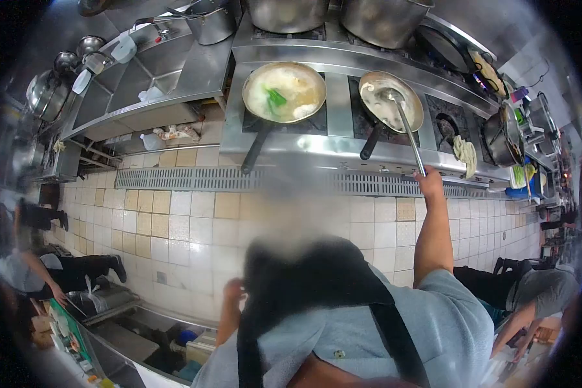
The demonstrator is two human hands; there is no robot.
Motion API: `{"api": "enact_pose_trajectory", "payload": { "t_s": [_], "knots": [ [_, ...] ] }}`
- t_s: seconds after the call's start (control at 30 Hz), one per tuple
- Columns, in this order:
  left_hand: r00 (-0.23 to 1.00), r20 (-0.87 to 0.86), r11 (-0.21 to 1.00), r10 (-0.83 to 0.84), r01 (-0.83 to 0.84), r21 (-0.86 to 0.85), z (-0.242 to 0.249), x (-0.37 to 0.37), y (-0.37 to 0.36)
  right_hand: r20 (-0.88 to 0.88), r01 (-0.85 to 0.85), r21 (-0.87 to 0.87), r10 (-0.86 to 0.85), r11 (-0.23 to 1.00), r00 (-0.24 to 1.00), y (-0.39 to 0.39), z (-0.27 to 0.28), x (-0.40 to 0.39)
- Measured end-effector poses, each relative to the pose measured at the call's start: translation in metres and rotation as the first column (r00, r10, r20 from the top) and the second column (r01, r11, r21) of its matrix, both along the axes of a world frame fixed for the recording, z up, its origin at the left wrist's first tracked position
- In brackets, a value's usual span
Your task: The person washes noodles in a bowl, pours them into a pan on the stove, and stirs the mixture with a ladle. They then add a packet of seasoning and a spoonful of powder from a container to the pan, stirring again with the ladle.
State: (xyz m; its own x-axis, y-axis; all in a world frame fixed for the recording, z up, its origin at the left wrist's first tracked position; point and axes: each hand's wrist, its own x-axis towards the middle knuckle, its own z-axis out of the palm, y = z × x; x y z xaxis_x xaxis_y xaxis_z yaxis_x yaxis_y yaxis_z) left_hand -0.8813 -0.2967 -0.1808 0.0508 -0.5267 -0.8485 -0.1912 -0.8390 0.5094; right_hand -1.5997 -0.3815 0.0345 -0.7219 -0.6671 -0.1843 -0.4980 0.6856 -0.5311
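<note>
My right hand [429, 182] is closed round the end of a long-handled ladle [409, 132]. The ladle's bowl rests in the right frying pan [418, 121], which holds a whitish, creamy liquid. To the left on the stove, another frying pan [321, 107] holds a pale, bubbling liquid with a green piece [276, 97] and white bits in it. Both pans' dark handles point toward me. My left hand [234, 292] is low beside my dark apron, away from the stove; its fingers are too small and partly hidden to read.
Large pots [385, 22] stand at the back of the stove [291, 143]. A pale cloth [464, 155] hangs on its front edge at right. A steel sink counter [142, 84] is at left. Co-workers [77, 271] [537, 291] bend over counters behind me on both sides.
</note>
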Motion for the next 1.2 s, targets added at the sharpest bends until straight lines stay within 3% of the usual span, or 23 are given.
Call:
{"api": "enact_pose_trajectory", "payload": {
  "t_s": [0.03,0.07,0.17,0.27,0.3,0.33,0.37,0.4,0.43,0.47,0.5,0.53,0.57,0.63,0.7,0.77,0.83,0.9,0.93,1.03,1.07,1.13,1.2],
  "knots": [
    [0.982,0.051,0.982,-0.183,0.184,-0.027,0.006,0.0,-0.003,-0.006,0.013,0.012,-0.013,1.0,1.0,-0.004,0.002,0.002],
    [0.951,-0.077,0.926,-0.298,0.268,-0.267,-0.046,0.029,0.01,-0.006,0.014,0.01,-0.014,1.0,1.0,-0.005,0.004,0.004],
    [0.885,-0.063,0.853,-0.461,0.422,-0.308,-0.051,0.047,-0.002,-0.198,-0.049,0.027,0.053,0.998,0.979,-0.006,-0.002,0.006],
    [0.953,0.07,0.946,-0.296,0.302,-0.117,-0.028,0.05,-0.03,-0.28,0.047,0.077,-0.024,0.996,0.96,-0.013,0.0,0.012],
    [0.957,0.07,0.949,-0.281,0.288,-0.127,-0.037,0.065,-0.043,-0.352,0.084,-0.002,-0.079,0.996,0.933,-0.015,-0.001,0.017],
    [0.657,0.388,0.616,-0.646,0.749,-0.244,-0.068,0.093,-0.057,-0.363,0.101,-0.057,-0.115,0.993,0.925,-0.024,0.008,0.029],
    [0.17,0.685,0.093,-0.708,0.985,-0.148,-0.086,0.111,-0.069,-0.371,0.119,-0.111,-0.152,0.987,0.916,-0.034,0.022,0.042],
    [0.439,0.406,0.424,-0.802,0.896,-0.131,-0.053,0.109,-0.089,-0.373,0.111,-0.12,-0.148,0.987,0.916,-0.043,0.033,0.056],
    [0.445,0.411,0.429,-0.796,0.893,-0.136,-0.071,0.126,-0.099,-0.36,0.106,-0.201,-0.174,0.974,0.916,-0.052,0.042,0.072],
    [0.726,0.199,0.693,-0.658,0.688,-0.215,-0.088,0.145,-0.112,-0.345,0.103,-0.28,-0.2,0.955,0.917,-0.062,0.049,0.088],
    [0.906,-0.035,0.888,-0.423,0.406,-0.218,-0.088,0.154,-0.126,-0.345,0.099,-0.286,-0.199,0.953,0.917,-0.073,0.053,0.104],
    [0.988,-0.024,0.988,-0.152,0.152,0.011,-0.089,0.159,-0.14,-0.164,0.106,-0.412,-0.188,0.905,0.968,-0.084,0.057,0.12],
    [0.988,-0.022,0.988,-0.152,0.152,0.007,-0.087,0.17,-0.152,0.022,0.139,-0.525,-0.15,0.84,0.988,-0.093,0.057,0.137],
    [0.941,0.128,0.914,-0.312,0.334,-0.229,-0.089,0.202,-0.178,-0.007,0.076,-0.584,-0.098,0.808,0.995,-0.109,0.054,0.172],
    [0.958,0.106,0.94,-0.265,0.281,-0.193,-0.077,0.226,-0.197,0.036,0.003,-0.595,0.023,0.803,0.999,-0.122,0.052,0.205],
    [0.923,0.241,0.912,-0.301,0.352,-0.209,-0.065,0.242,-0.22,0.074,0.0,-0.573,0.052,0.82,0.996,-0.136,0.053,0.231],
    [0.917,0.236,0.897,-0.321,0.374,-0.237,-0.062,0.254,-0.237,0.177,-0.019,-0.539,0.136,0.842,0.975,-0.154,0.053,0.251],
    [0.979,0.034,0.976,-0.202,0.204,-0.075,-0.057,0.261,-0.246,0.168,-0.041,-0.534,0.153,0.844,0.974,-0.175,0.05,0.264],
    [0.969,0.033,0.968,-0.246,0.247,-0.039,-0.057,0.258,-0.26,0.224,-0.022,-0.554,0.175,0.832,0.959,-0.188,0.043,0.266],
    [0.988,-0.003,0.974,-0.157,0.155,-0.166,-0.043,0.235,-0.283,0.29,-0.038,-0.56,0.239,0.828,0.927,-0.233,0.054,0.296],
    [0.975,-0.183,0.989,0.124,-0.136,-0.055,0.011,0.201,-0.3,0.278,-0.065,-0.582,0.274,0.811,0.921,-0.248,0.052,0.301],
    [0.926,-0.31,0.969,0.217,-0.243,-0.049,0.048,0.172,-0.34,0.295,-0.107,-0.617,0.355,0.78,0.887,-0.28,0.051,0.313],
    [0.852,-0.503,0.954,0.143,-0.255,-0.16,0.072,0.157,-0.383,0.318,-0.123,-0.626,0.397,0.77,0.861,-0.305,0.05,0.33]
  ]
}}
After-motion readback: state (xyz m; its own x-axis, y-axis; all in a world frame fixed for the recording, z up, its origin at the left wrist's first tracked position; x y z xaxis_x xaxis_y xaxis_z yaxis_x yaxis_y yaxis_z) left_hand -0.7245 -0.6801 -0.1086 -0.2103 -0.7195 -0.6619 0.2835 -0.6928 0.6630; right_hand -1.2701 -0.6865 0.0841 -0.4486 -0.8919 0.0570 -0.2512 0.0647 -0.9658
